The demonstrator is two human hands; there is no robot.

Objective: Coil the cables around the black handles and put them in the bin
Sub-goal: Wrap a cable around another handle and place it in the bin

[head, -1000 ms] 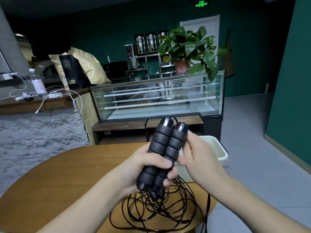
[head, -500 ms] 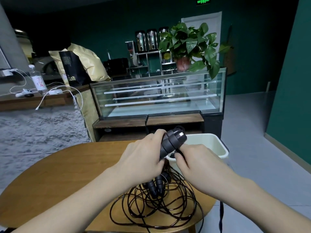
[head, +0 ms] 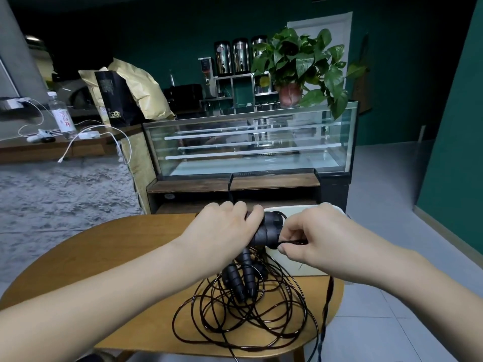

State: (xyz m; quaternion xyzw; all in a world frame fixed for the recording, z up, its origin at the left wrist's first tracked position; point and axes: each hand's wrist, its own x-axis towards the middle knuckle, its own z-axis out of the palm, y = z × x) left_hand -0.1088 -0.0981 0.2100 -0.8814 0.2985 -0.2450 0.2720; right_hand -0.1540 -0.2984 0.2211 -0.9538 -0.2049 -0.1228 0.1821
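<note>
Gripping the black handles (head: 266,232), the left hand (head: 224,231) hovers near the table edge (head: 337,296) while the right hand (head: 313,239) pinches cable (head: 292,241).

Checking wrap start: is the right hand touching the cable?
Touching. The head view shows the right hand pinching the cable between thumb and fingers, just beside the black handles.

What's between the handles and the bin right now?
Nothing solid. The left hand grips the black handles just in front of the white bin, whose opening looks mostly hidden behind the hands. The uncoiled cable on the wooden table trails from the handles; the right hand pinches one strand.
</note>
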